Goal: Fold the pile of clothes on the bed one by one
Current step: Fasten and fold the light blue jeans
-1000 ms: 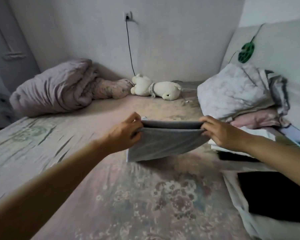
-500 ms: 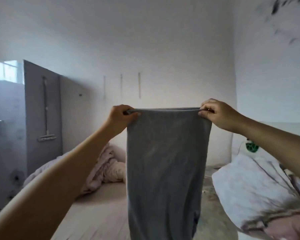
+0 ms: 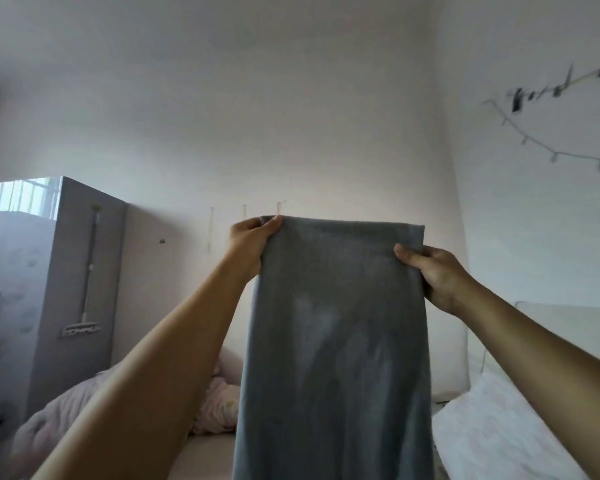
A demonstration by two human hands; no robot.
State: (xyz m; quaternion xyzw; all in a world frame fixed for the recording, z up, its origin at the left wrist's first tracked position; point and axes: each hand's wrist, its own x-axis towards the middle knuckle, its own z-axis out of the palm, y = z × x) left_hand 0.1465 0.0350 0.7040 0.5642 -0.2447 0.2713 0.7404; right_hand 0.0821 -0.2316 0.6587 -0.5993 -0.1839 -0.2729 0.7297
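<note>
Head view: grey garment held up in the air above the bed, hanging full length.
Left hand pinches the top left corner; right hand grips the right edge just below the top corner. Fabric looks soft, light and limp, with no stiffness; best held at the top corners so it hangs flat.

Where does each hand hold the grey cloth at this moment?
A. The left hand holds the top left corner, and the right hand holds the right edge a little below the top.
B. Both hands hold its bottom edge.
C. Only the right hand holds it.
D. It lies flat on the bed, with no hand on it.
A: the left hand pinches the top left corner of the hanging grey cloth, while the right hand grips its right edge just under the top right corner.
</note>
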